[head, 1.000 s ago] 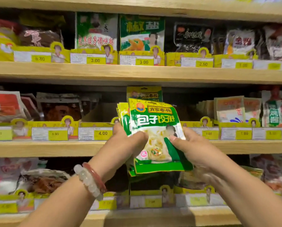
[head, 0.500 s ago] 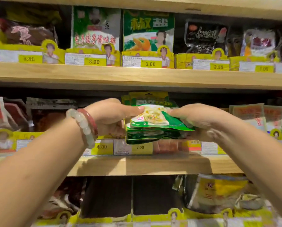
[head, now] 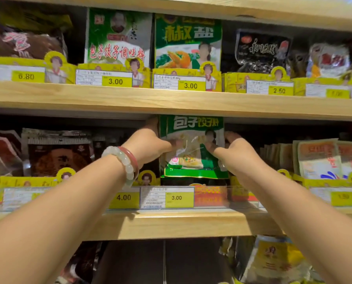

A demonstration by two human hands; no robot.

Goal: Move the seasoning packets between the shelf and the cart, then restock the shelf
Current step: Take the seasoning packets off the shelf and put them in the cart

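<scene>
A green and white seasoning packet stack (head: 192, 148) stands upright in the middle slot of the middle wooden shelf (head: 171, 224), above the 3.00 price tag (head: 176, 198). My left hand (head: 148, 146) grips its left edge, thumb across the front. My right hand (head: 232, 152) grips its right edge, fingers curled behind it. The packets' lower edge sits just behind the yellow slot divider. No cart is in view.
The upper shelf (head: 171, 100) holds more packets behind yellow price holders. Dark packets (head: 58, 156) fill the slot to the left, pale orange packets (head: 322, 158) the slot to the right. Dark slots and yellow bags (head: 273, 261) sit on the shelf below.
Both hands carried the green packets from in front of me up and into the middle shelf slot, turning them from lying flat to standing upright. The view tilted up and closer.
</scene>
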